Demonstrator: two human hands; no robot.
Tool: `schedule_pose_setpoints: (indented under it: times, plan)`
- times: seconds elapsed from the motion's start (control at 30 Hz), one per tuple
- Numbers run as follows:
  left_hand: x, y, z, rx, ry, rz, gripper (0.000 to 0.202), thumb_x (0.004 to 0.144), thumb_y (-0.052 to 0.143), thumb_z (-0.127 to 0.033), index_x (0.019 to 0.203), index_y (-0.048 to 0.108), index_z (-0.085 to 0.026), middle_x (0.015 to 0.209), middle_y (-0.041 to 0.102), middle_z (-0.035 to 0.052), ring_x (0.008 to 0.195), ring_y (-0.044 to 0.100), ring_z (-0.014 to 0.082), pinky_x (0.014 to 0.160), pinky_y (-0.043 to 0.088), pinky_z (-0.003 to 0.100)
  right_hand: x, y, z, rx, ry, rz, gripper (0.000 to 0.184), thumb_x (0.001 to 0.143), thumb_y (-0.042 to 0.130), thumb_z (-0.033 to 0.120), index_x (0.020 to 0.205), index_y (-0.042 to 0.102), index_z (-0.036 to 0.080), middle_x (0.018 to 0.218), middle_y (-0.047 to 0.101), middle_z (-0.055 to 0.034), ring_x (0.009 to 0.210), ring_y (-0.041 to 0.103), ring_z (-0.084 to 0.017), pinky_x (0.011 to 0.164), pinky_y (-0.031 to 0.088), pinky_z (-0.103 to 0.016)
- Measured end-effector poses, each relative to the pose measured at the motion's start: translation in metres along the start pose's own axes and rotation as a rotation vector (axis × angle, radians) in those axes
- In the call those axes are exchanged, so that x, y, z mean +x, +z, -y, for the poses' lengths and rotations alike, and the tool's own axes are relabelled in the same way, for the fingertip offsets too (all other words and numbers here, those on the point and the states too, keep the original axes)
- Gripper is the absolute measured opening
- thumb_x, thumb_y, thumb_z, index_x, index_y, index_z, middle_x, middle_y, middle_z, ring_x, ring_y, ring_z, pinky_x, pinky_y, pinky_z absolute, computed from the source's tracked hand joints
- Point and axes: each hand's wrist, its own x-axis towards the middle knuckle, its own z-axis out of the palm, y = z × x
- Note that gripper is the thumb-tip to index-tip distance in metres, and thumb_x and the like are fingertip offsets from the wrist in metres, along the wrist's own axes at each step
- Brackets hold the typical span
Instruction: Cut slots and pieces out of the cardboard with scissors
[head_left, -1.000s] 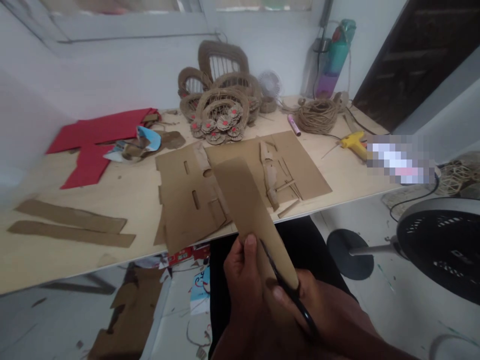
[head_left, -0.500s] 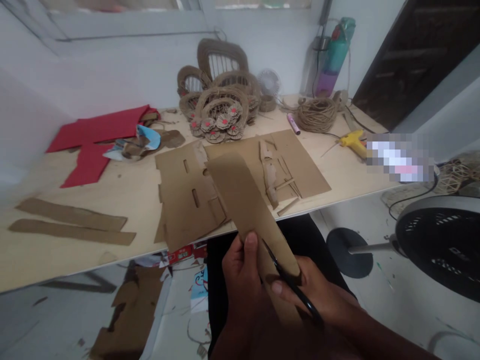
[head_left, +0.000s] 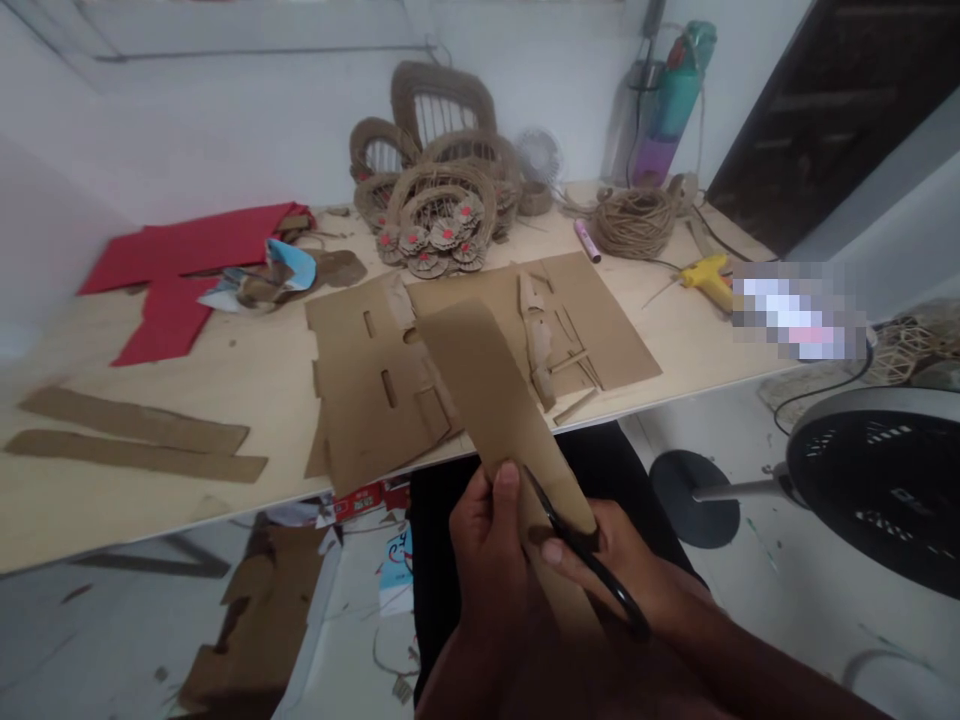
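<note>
A long brown cardboard strip slants from over the table's front edge down toward my lap. My left hand pinches its left side, thumb on top. Closed round black-handled scissors, my right hand rests along the strip's right edge, its thumb beside the handle. The scissors' blade lies on the strip's upper face, its tip near my left thumb; the other blade is hidden. Beyond the strip lie a slotted cardboard sheet and a second cardboard sheet with torn scraps on it.
Two cut cardboard strips lie at left, near red sheets. Rope-wrapped frames with paper flowers stand at the back. A rope coil and yellow glue gun are at right. A black fan stands beside the table.
The scissors' tip has moved slightly up along the strip, with both hands still holding on. The whole view has shifted a little.
</note>
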Motion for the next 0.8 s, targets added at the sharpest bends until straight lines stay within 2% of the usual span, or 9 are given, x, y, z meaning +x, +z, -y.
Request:
schedule_pose_setpoints:
  times: [0.17,0.27,0.37,0.5,0.63,0.8]
  plan:
    - [0.0,-0.001,0.005,-0.006,-0.034,0.007,0.028,0.075,0.064,-0.045,0.076,0.063,-0.017,0.058,0.058,-0.0022,0.047,0.05,0.0104,0.044,0.04,0.021,-0.006,0.007,-0.002,-0.127,-0.067,-0.138,0.046,0.069,0.059,0.063,0.073,0.062,0.017,0.067,0.052,-0.0007,0.063,0.05,-0.018,0.055,0.046,-0.026]
    - [0.0,0.0,0.008,-0.014,0.02,-0.04,0.027,0.075,0.064,-0.045,0.072,0.061,-0.018,0.058,0.056,-0.0034,0.048,0.048,0.0093,0.045,0.039,0.02,-0.009,0.006,0.004,-0.181,-0.044,-0.12,0.046,0.071,0.057,0.061,0.076,0.062,0.016,0.068,0.054,-0.0013,0.062,0.052,-0.017,0.051,0.044,-0.023]
    - [-0.001,0.001,0.009,0.014,0.104,-0.093,0.031,0.075,0.063,-0.046,0.065,0.058,-0.018,0.054,0.051,-0.0046,0.046,0.042,0.0081,0.044,0.038,0.019,-0.011,0.004,0.013,-0.26,0.0,-0.067,0.047,0.072,0.053,0.063,0.077,0.061,0.017,0.066,0.054,-0.0006,0.055,0.05,-0.015,0.042,0.035,-0.021]
    - [-0.001,0.003,0.011,0.049,0.153,-0.152,0.035,0.075,0.062,-0.05,0.062,0.057,-0.018,0.053,0.048,-0.0044,0.047,0.04,0.0088,0.042,0.035,0.019,-0.006,0.005,0.005,-0.258,-0.093,-0.081,0.057,0.072,0.044,0.071,0.081,0.062,0.019,0.059,0.052,0.0004,0.047,0.046,-0.014,0.036,0.028,-0.021]
    - [0.001,0.005,0.012,0.104,0.204,-0.2,0.037,0.074,0.061,-0.053,0.061,0.058,-0.018,0.054,0.05,-0.0028,0.05,0.043,0.0103,0.045,0.037,0.02,0.0,0.008,-0.01,-0.207,-0.107,-0.106,0.06,0.071,0.041,0.076,0.082,0.064,0.021,0.048,0.046,0.0027,0.039,0.039,-0.013,0.037,0.034,-0.024]
    - [0.003,0.007,0.011,0.109,0.212,-0.184,0.034,0.075,0.06,-0.05,0.063,0.06,-0.018,0.056,0.054,-0.0024,0.052,0.044,0.0107,0.046,0.036,0.02,0.001,0.014,-0.014,-0.124,-0.098,-0.121,0.053,0.068,0.047,0.075,0.075,0.063,0.025,0.042,0.041,0.0033,0.047,0.047,-0.018,0.044,0.04,-0.026]
